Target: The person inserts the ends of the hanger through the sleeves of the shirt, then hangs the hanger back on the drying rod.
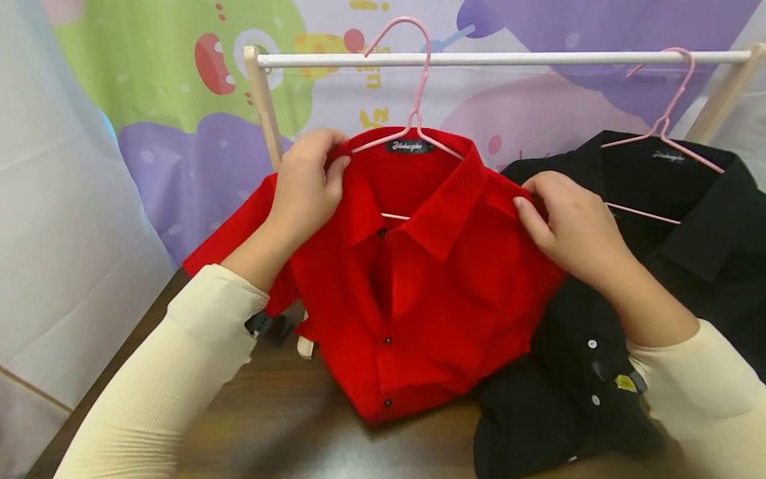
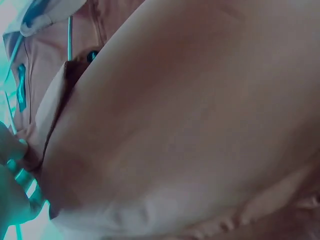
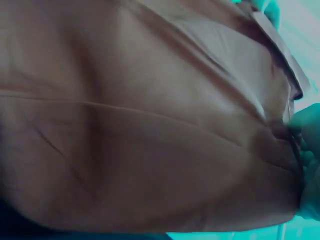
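A red short-sleeved shirt with a pointed collar and dark buttons hangs on a pink wire hanger in the head view. The hanger's hook reaches up over the white rail; whether it bears on the rail I cannot tell. My left hand pinches the shirt by the collar and shoulder on the left. My right hand pinches the shoulder on the right. In both wrist views the shirt's cloth fills most of the picture, with part of the left hand and the right hand at its edge.
A black shirt with white buttons hangs on a second pink hanger at the right, partly behind my right arm. Wooden posts carry the rail. Below lies a brown table. A patterned curtain covers the back.
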Tool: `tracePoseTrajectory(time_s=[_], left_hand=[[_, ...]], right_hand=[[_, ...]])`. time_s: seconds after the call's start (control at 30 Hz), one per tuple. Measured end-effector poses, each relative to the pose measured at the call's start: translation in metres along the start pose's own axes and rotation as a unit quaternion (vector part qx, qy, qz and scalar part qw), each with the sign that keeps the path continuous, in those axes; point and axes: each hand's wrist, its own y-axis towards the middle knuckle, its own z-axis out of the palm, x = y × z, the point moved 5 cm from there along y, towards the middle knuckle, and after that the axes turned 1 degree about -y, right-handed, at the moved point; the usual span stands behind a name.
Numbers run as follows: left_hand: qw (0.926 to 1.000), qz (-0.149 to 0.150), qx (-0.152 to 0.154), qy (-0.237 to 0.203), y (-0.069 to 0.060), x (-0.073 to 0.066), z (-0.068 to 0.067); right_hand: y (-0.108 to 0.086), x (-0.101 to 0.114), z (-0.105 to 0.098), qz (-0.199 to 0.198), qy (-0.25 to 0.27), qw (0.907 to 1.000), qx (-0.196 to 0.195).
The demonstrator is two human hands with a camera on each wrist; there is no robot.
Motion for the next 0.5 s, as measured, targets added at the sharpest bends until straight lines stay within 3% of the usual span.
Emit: tracePoseTrajectory(time_s=[0.17, 0.3, 0.5], left_hand=[[0.9983, -0.03, 0.04, -0.032, 0.008, 0.009, 0.017], [0.9958, -0.039, 0.059, -0.059, 0.006, 0.009, 0.021], [0.9938, -0.029, 0.005, -0.107, -0.016, 0.007, -0.004]], right_hand=[[-0.009, -0.001, -0.001, 0.014, -0.038, 0.9988, -0.026], [-0.017, -0.006, -0.002, 0.023, -0.053, 0.9976, -0.038], [-0.031, -0.014, -0.013, 0.008, -0.058, 0.9958, -0.07]])
